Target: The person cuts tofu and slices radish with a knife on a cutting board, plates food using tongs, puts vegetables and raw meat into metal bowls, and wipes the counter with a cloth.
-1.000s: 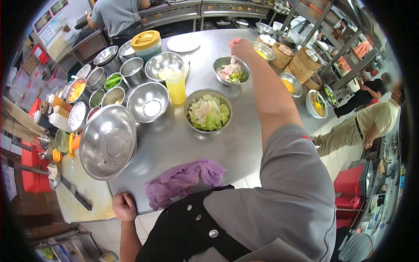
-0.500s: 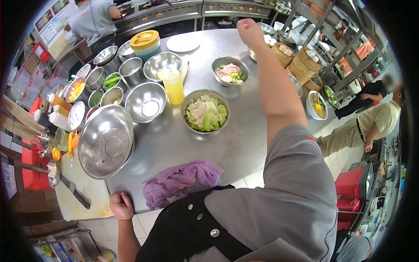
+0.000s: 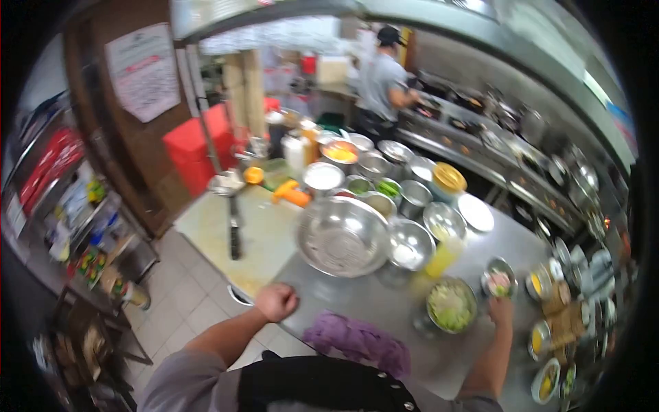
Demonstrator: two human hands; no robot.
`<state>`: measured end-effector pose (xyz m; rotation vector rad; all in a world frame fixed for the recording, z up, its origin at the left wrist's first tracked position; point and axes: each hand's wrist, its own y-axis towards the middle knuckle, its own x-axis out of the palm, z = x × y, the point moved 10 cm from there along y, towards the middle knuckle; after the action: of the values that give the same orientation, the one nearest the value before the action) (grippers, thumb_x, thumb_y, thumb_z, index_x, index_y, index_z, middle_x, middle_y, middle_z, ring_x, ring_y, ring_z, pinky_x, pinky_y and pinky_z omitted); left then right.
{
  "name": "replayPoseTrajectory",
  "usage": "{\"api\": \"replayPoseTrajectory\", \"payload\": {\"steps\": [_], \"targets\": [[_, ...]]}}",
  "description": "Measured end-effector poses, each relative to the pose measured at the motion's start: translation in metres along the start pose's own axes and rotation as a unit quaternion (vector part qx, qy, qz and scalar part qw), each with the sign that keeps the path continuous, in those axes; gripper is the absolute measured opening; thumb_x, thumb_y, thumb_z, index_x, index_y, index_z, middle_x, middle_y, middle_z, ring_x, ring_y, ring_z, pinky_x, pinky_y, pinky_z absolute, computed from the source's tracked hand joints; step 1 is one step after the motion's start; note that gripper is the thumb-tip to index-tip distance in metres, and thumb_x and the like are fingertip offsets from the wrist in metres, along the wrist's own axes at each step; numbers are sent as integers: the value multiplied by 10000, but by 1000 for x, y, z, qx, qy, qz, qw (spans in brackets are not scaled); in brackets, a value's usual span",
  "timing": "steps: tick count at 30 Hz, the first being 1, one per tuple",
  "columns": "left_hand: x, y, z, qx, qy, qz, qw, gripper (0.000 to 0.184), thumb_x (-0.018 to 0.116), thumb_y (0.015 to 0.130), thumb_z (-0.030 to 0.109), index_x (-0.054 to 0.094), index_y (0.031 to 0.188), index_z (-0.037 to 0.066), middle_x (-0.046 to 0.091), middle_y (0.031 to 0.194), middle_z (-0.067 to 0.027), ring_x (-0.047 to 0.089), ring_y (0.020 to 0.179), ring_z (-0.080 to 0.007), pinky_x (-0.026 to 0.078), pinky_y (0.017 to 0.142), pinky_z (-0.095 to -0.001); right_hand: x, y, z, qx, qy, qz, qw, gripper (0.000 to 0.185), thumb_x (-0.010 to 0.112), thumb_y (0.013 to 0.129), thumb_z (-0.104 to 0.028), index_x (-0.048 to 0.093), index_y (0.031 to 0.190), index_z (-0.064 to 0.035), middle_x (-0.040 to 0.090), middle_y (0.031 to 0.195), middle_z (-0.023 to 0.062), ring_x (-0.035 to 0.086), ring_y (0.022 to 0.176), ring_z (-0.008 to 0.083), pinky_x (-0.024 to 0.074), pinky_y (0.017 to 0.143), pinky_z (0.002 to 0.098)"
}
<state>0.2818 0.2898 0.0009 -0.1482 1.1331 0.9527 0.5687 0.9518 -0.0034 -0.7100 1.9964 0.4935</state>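
Note:
My left hand (image 3: 277, 302) is closed in a fist at the near table edge, between the cutting board (image 3: 250, 264) and a crumpled purple towel (image 3: 357, 341). Nothing shows in it. On the right, my right hand (image 3: 500, 310) is at the near rim of a small steel bowl (image 3: 499, 268) holding pink meat and a bit of green. Its fingers are blurred and partly hidden, so I cannot make out whether they grip the rim. Just left of that hand stands a larger steel bowl (image 3: 432, 323) of cut lettuce (image 3: 451, 307).
A large perforated steel bowl (image 3: 342, 237), several metal containers and a yellow bottle (image 3: 443, 257) crowd the table's middle. A knife (image 3: 235, 233) lies on the board. Bamboo steamers (image 3: 561, 326) line the right side. Beyond, a person (image 3: 382, 86) stands by the stoves.
My view has swung left. My right hand has come back from its far reach beside the steamers to the meat bowl. My left fist is still by the board's corner.

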Motion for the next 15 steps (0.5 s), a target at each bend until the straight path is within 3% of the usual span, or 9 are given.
{"api": "replayPoseTrajectory", "payload": {"steps": [1, 3, 5, 7, 9, 12, 15], "targets": [[-4, -2, 3, 5, -3, 6, 1000, 153, 642, 820, 205, 622, 741, 76, 622, 736, -150, 612, 731, -375, 496, 645, -472, 17, 19, 22, -95, -28, 25, 995, 278, 508, 899, -193, 601, 746, 20, 608, 597, 187, 599, 433, 277, 450, 436, 417], [-11, -1, 6, 21, -9, 17, 1000, 144, 645, 831, 211, 631, 771, 81, 624, 750, -143, 618, 751, -366, 501, 660, -465, 16, -6, 13, 39, 57, -22, 997, 272, 497, 920, -224, 598, 905, 28, 640, 703, 170, 622, 501, 306, 492, 471, 427], [-12, -6, 5, 32, -8, 27, 999, 147, 641, 837, 220, 635, 783, 83, 632, 769, -135, 622, 769, -360, 506, 671, -463, 20, -31, 3, 106, 132, -56, 984, 333, 486, 942, -255, 595, 1063, 35, 672, 808, 154, 645, 570, 335, 533, 507, 437], [-10, -7, 2, 41, -6, 30, 999, 152, 639, 841, 225, 639, 789, 81, 639, 783, -129, 624, 777, -356, 509, 678, -461, 39, -45, 10, 150, 197, -98, 964, 332, 482, 941, -269, 596, 1065, 17, 666, 790, 102, 605, 469, 231, 495, 392, 355], [-12, -10, 1, 41, -21, 35, 998, 162, 627, 850, 237, 636, 803, 83, 640, 793, -126, 625, 789, -354, 510, 684, -463, 31, -95, -40, 201, 292, -118, 928, 313, 557, 906, -243, 610, 1086, 7, 676, 908, 151, 660, 650, 300, 553, 548, 410], [-18, -11, 3, 42, -33, 36, 998, 187, 612, 866, 260, 634, 813, 82, 643, 796, -121, 630, 796, -349, 513, 704, -459, 67, -77, 5, 193, 370, -108, 902, 283, 463, 953, -283, 558, 1073, -46, 651, 760, 140, 607, 461, 251, 466, 382, 365], [-19, -12, 1, 39, -35, 27, 998, 217, 597, 879, 283, 634, 814, 80, 646, 801, -122, 635, 806, -342, 513, 721, -459, 74, -88, 9, 235, 471, -66, 848, 290, 479, 940, -309, 566, 1079, -70, 651, 761, 130, 591, 477, 246, 471, 412, 380]]}}
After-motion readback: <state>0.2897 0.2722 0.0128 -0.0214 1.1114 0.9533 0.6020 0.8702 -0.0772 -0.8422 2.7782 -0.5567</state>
